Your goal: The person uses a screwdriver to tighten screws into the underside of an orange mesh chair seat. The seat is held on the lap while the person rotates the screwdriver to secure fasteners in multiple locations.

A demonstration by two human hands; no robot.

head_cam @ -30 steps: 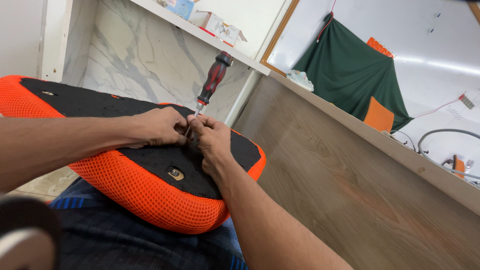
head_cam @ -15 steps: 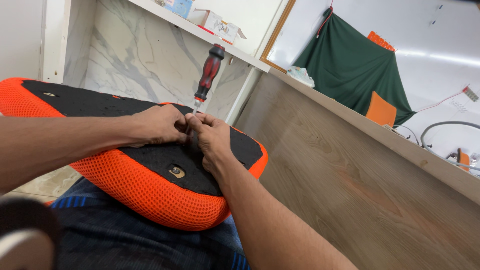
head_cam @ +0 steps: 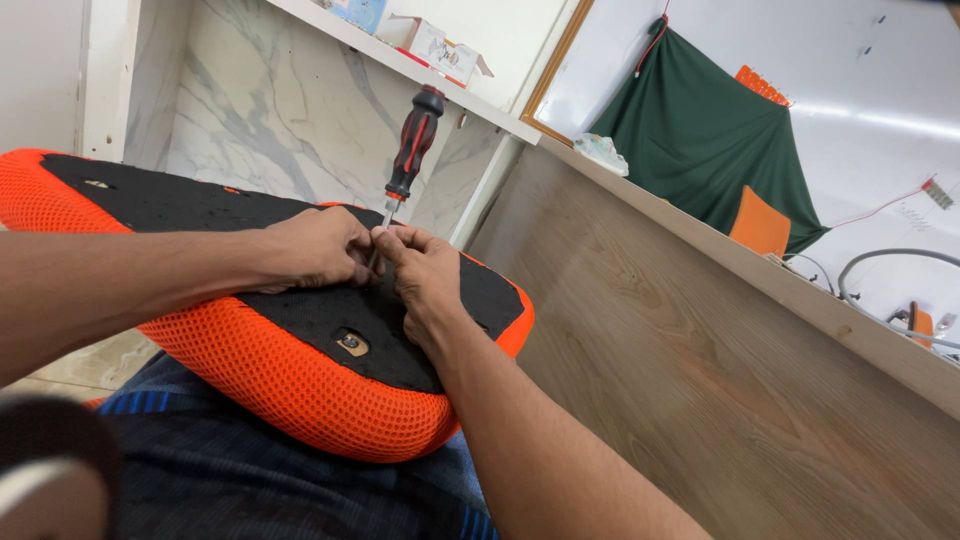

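An orange mesh seat cushion (head_cam: 300,385) with a black underside lies across my lap, underside up. A screwdriver (head_cam: 413,145) with a red and black handle stands nearly upright on that underside, its tip hidden between my fingers. My left hand (head_cam: 315,250) and my right hand (head_cam: 420,270) meet at the lower shaft, fingertips pinched around it where it touches the black fabric. A round metal screw insert (head_cam: 351,344) shows in the fabric just in front of my right hand.
A wood-grain panel (head_cam: 700,370) slopes along the right. Behind the cushion is a marble-patterned wall (head_cam: 230,110) under a white shelf with small boxes (head_cam: 440,45). A green cloth (head_cam: 710,150) hangs at the back right, with cables (head_cam: 880,270) near it.
The screwdriver handle has swung from leaning right to standing more upright. Both hands stay pinched at its base on the cushion.
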